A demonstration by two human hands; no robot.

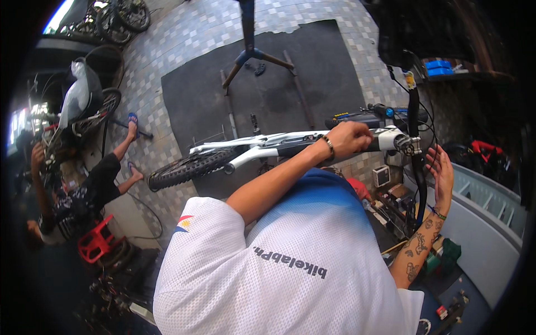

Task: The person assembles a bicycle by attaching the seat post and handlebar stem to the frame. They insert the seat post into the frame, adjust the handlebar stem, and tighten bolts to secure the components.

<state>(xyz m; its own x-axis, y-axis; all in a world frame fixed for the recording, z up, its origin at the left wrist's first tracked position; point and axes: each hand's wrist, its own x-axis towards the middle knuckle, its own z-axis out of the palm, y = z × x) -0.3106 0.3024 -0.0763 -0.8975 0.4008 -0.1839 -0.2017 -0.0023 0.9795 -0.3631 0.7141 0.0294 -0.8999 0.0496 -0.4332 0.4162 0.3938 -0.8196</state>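
Observation:
A white and black bicycle frame [290, 137] lies across the view in front of my body, its knobby rear tyre [184, 167] to the left. Over the front of its top tube is my left hand [349, 138], fingers curled in, and what they may hold is hidden. The black handlebar [415, 111] crosses the white head of the frame at the right, with cables looping beside it. My right hand [442, 174] is raised just right of the bar and cables, its fingers apart and nothing in them. Part of the front wheel [368, 120] shows beyond the frame.
A repair stand [249, 56] spreads its legs over a dark mat [195, 97]. At left, another person [84, 195] sits near a red stool [96, 239] and a bagged bicycle [84, 95]. Tools and boxes [393, 201] crowd a white cabinet [474, 234] at right.

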